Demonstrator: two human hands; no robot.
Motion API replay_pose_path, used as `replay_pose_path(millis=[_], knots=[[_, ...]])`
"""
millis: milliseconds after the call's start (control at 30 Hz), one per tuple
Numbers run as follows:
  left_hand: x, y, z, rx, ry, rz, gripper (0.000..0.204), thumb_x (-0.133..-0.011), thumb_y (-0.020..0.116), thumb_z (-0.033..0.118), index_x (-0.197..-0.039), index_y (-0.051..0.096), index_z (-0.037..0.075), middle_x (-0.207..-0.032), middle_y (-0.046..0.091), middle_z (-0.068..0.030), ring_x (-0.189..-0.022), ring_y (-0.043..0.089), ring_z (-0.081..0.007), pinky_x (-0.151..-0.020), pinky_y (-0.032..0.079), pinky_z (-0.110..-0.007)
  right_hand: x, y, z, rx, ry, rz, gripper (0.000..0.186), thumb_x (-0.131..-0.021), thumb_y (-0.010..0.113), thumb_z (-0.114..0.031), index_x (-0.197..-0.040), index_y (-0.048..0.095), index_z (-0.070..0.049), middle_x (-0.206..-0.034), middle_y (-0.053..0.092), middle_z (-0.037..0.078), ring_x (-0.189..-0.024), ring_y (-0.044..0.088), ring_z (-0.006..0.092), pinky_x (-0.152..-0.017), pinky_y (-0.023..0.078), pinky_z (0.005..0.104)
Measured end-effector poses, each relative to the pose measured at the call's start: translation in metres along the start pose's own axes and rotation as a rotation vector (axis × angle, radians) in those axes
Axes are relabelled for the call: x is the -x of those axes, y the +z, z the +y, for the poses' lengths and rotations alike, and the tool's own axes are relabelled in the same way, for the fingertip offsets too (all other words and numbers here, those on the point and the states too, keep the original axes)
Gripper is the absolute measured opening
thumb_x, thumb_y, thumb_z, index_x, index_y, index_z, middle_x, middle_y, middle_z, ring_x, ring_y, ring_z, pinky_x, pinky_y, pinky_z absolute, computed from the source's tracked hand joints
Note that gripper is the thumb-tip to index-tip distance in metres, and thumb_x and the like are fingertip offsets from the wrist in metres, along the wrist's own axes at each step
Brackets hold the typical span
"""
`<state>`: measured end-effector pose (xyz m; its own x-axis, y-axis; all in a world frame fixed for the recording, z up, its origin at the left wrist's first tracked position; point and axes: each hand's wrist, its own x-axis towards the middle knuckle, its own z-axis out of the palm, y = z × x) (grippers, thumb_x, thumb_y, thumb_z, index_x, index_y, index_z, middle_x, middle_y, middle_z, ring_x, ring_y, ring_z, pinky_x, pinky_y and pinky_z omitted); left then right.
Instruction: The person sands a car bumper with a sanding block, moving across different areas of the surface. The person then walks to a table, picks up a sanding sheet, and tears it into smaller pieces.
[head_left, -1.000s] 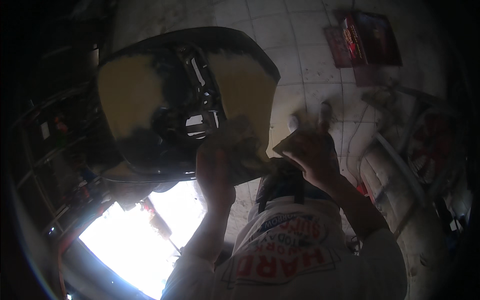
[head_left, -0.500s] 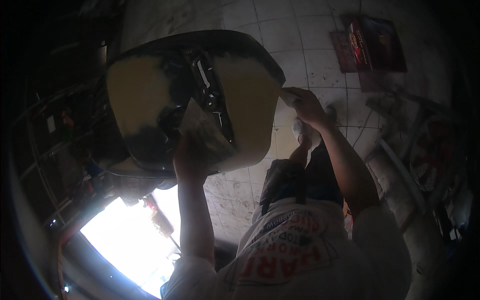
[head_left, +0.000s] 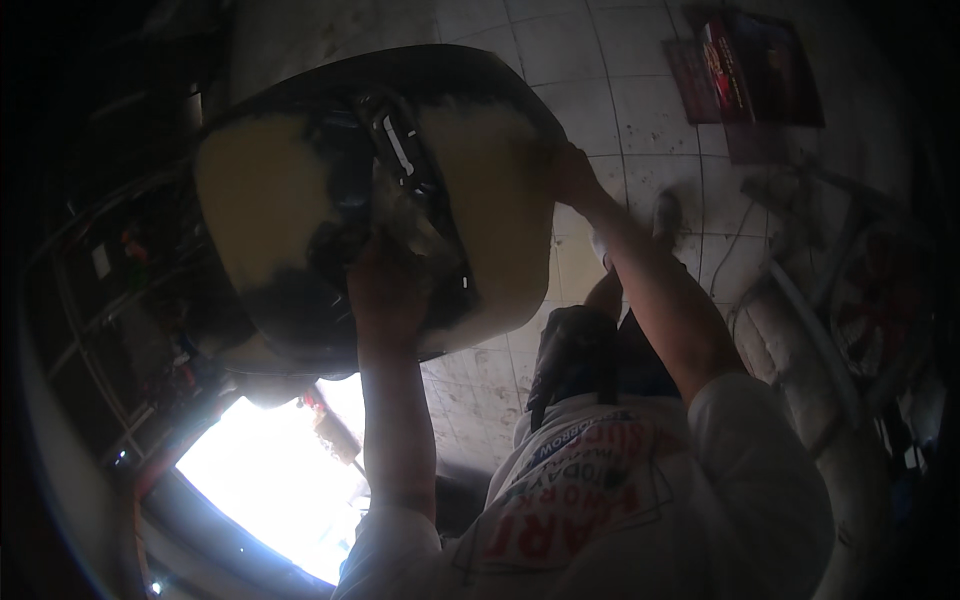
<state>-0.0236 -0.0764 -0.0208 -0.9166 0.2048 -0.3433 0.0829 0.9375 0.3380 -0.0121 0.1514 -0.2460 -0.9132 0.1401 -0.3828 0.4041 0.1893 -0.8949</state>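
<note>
A large curved dark body panel [head_left: 490, 230], with tan patches and a slotted central recess, fills the upper middle. My left hand [head_left: 385, 285] is closed on a dull, crumpled sheet [head_left: 410, 220] over that recess, its fingers largely in shadow. My right hand [head_left: 575, 175] reaches to the panel's right edge with its fingers curled; what is in them is hidden. My legs and sneakered feet show below, beside the panel.
A tiled floor [head_left: 650, 110] lies around me. A dark red box [head_left: 760, 70] is at the upper right, metal tubing and a red fan [head_left: 860, 305] at the right. Dark shelving [head_left: 100, 320] lines the left, with a bright opening [head_left: 260, 480] at lower left.
Over the last second my right hand has moved up to the panel's edge. My left hand has shifted left and up with the sheet, and my left forearm is straighter.
</note>
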Motion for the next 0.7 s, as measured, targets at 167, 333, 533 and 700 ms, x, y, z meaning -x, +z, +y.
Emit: replay_pose_path(millis=[167, 333, 533, 700], knots=[[-0.009, -0.003, 0.002, 0.920, -0.167, -0.055, 0.050, -0.094, 0.073, 0.014, -0.139, 0.055, -0.001, -0.124, 0.070, -0.0100, -0.110, 0.068, -0.0210, -0.097, 0.054, -0.033, 0.093, 0.035, -0.031, 0.050, 0.002, -0.010, 0.044, -0.092, 0.064, -0.039, -0.125, 0.070, -0.011, -0.121, 0.071, 0.017, -0.111, 0.068, 0.0361, -0.096, 0.055, 0.0457], [-0.008, -0.007, 0.014, 0.299, -0.051, 0.052, 0.050, -0.089, 0.073, 0.022, -0.134, 0.060, 0.003, -0.117, 0.073, -0.0145, -0.107, 0.071, -0.0265, -0.093, 0.056, -0.035, 0.172, 0.065, -0.051, -0.040, -0.078, 0.139, 0.034, -0.092, 0.068, -0.025, -0.121, 0.071, -0.007, -0.123, 0.069, 0.019, -0.112, 0.066, 0.0377, -0.098, 0.053, 0.0453], [-0.003, -0.008, 0.033, -0.143, 0.038, 0.092, 0.046, -0.083, 0.074, 0.022, -0.124, 0.064, 0.003, -0.112, 0.073, -0.0195, -0.105, 0.072, -0.0329, -0.091, 0.056, -0.039, 0.238, 0.071, -0.054, -0.234, -0.277, 0.085, 0.041, -0.079, 0.070, 0.000, -0.120, 0.072, -0.008, -0.120, 0.071, 0.017, -0.108, 0.069, 0.0340, -0.093, 0.056, 0.0418], [0.000, -0.001, 0.019, 0.069, -0.028, 0.114, 0.047, -0.085, 0.073, 0.024, -0.125, 0.064, 0.001, -0.112, 0.073, -0.0204, -0.104, 0.072, -0.0325, -0.091, 0.055, -0.038, 0.189, 0.004, -0.019, 0.043, -0.132, -0.028, 0.051, -0.081, 0.050, 0.008, -0.125, 0.070, -0.009, -0.122, 0.071, 0.013, -0.117, 0.066, 0.0294, -0.103, 0.050, 0.0402]])
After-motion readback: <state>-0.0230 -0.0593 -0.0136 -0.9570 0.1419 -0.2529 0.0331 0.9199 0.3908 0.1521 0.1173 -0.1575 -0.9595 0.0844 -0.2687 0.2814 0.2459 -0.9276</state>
